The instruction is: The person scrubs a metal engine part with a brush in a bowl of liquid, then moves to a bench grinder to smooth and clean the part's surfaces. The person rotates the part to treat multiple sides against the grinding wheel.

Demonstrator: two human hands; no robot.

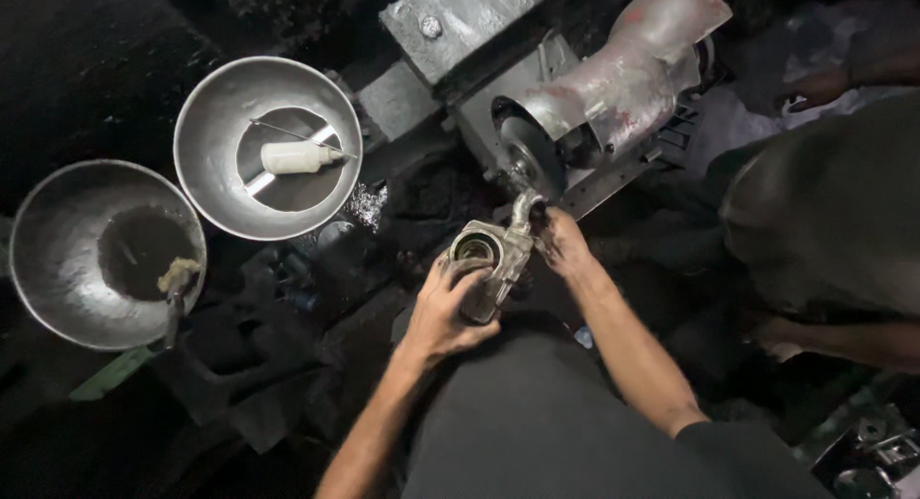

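Note:
My left hand (443,312) and my right hand (561,242) both grip a grey cast-metal part (494,259) with a round open bore at its top. The left hand wraps its lower body; the right hand holds its upper arm. That upper end is pressed against the round wheel (529,154) of a bench grinder (618,82) with a curved metal guard. My dark-trousered knees lie below the hands.
Two steel bowls stand at the left: one (206,125) holds a small white bottle (295,157) and a thin rod, the other (53,259) holds dark paste and a brush. Another person (834,211) crouches at the right. Dark grimy floor surrounds everything.

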